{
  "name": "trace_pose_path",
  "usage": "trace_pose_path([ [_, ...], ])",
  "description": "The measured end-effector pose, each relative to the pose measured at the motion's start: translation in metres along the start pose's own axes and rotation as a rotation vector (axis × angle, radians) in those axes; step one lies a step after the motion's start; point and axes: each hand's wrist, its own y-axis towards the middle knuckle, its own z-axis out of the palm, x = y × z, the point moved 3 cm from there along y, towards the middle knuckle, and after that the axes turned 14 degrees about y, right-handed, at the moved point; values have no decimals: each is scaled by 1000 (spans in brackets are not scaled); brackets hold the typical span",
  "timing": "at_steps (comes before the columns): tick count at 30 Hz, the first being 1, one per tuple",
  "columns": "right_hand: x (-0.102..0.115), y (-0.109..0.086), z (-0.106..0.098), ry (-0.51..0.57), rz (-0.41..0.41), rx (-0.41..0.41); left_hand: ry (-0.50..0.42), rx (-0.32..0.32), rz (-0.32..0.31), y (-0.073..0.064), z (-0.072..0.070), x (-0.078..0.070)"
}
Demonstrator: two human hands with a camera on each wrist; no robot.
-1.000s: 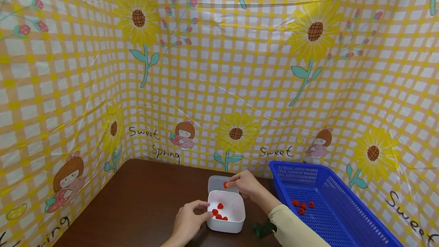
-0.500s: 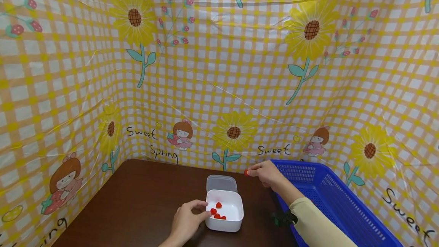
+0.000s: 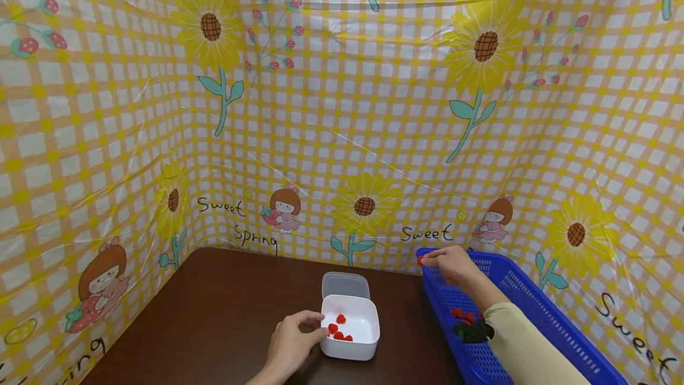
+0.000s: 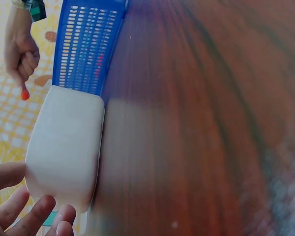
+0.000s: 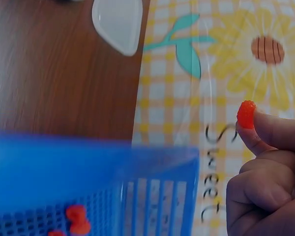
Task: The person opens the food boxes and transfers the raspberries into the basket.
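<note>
My right hand pinches a small red raspberry between thumb and index finger, over the far left corner of the blue basket. In the right wrist view the bumpy raspberry sits at the fingertips, the other fingers curled in. On the dark table stands a white box, with several red raspberries on its bottom, mostly toward the near left. My left hand holds the box's left side, thumb and fingers at the rim. The left wrist view shows its fingers against the box wall.
Several more raspberries lie inside the basket, partly hidden by the dark wrist strap. A translucent lid lies right behind the box. The brown tabletop meets a checkered sunflower cloth at the back and sides.
My right hand has moved right with the raspberry, from above the lid to the basket's far left corner. The left hand stays at the box.
</note>
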Motion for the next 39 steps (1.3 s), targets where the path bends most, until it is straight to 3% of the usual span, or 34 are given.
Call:
trace_pose_path([
  [6,-14,-1,-27,-60,11,-29,0,-11,8,-1,-1,0],
  [16,-38,-4,-58,-35,31,-93,-2,-2,-7,0,-1,0],
  [22,-57,-5,-74,-36,100,-149,1,-3,-2,1,1,0],
  [39,-87,-4,-88,-191,208,-171,-7,-2,-1,2,2,2],
])
